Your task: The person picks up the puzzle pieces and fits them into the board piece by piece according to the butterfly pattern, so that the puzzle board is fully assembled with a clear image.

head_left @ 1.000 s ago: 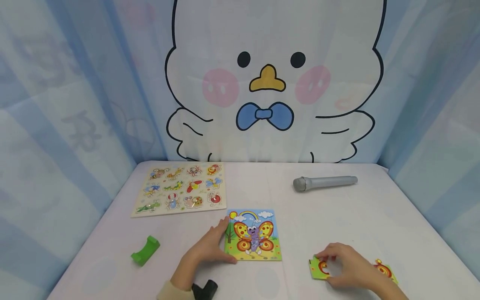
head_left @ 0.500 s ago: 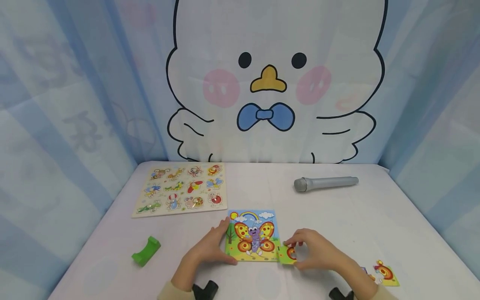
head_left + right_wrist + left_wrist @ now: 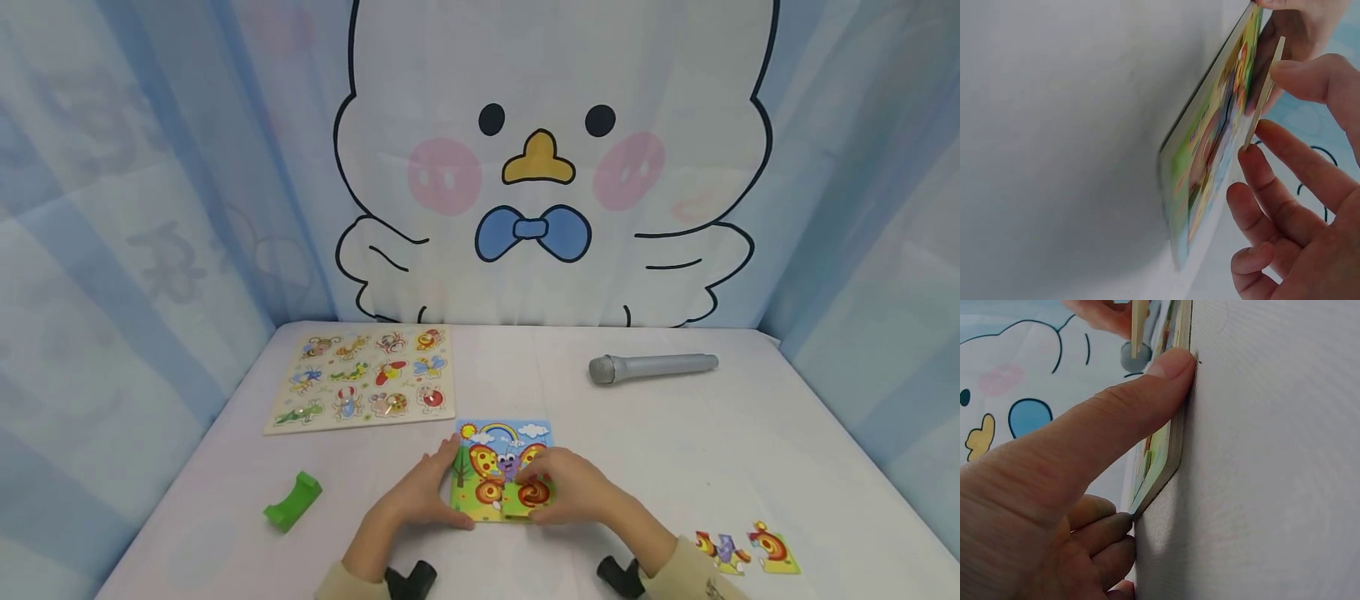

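A butterfly puzzle board (image 3: 495, 450) lies flat near the table's front edge. My left hand (image 3: 431, 493) rests at its near left corner, with the thumb (image 3: 1169, 369) pressed against the board's edge (image 3: 1171, 447) and the fingers along its left side. My right hand (image 3: 561, 492) pinches a puzzle piece (image 3: 531, 493) with an orange spiral, between thumb and fingers. It holds the piece tilted just above the board's lower right part. The right wrist view shows the thin piece (image 3: 1264, 87) edge-on, close to the board's face (image 3: 1210, 162); I cannot tell whether they touch.
Two loose puzzle pieces (image 3: 723, 550) (image 3: 776, 552) lie at the front right. A grey microphone (image 3: 652, 367) lies at the back right. An insect peg puzzle (image 3: 363, 379) sits at the back left, and a green curved block (image 3: 292, 502) at the front left. Curtains enclose the table.
My right hand lifted a piece at the front right and carried it left, onto the board's lower right part. The left hand has stayed at the board's corner.
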`<state>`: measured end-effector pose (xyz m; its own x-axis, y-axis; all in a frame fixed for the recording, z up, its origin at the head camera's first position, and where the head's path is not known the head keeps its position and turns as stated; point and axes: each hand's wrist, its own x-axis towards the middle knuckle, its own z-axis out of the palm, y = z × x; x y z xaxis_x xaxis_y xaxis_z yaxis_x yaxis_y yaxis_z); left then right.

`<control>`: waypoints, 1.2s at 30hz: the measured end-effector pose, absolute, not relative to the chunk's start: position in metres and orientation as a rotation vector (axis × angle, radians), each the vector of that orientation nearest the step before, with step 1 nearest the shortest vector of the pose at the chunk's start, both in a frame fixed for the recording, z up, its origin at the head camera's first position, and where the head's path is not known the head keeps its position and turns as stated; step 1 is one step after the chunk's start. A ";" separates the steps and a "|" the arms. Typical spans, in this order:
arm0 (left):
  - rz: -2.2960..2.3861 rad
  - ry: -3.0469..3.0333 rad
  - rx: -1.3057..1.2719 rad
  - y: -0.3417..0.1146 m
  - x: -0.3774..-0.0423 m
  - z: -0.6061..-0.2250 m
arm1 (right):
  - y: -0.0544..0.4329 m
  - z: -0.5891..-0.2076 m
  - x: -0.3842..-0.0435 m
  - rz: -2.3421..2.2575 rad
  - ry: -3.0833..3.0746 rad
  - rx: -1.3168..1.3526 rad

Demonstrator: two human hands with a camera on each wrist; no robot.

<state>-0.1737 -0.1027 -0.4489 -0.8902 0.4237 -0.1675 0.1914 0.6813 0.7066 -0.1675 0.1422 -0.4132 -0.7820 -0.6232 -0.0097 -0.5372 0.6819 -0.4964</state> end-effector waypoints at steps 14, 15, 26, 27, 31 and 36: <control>1.034 2.554 0.474 -0.103 -0.175 -0.448 | 0.095 -0.415 -0.176 -0.536 2.717 -0.915; 1.037 2.551 0.473 -0.103 -0.175 -0.448 | 0.093 -0.415 -0.177 -0.523 2.719 -0.919; 1.052 2.540 0.501 -0.104 -0.175 -0.447 | 0.078 -0.420 -0.177 -0.428 2.768 -0.895; 1.053 2.540 0.501 -0.105 -0.175 -0.447 | 0.077 -0.420 -0.177 -0.433 2.765 -0.891; 1.061 2.540 0.500 -0.105 -0.174 -0.446 | 0.076 -0.419 -0.176 -0.442 2.750 -0.889; 1.069 2.533 0.499 -0.104 -0.174 -0.447 | 0.077 -0.419 -0.175 -0.489 2.732 -0.870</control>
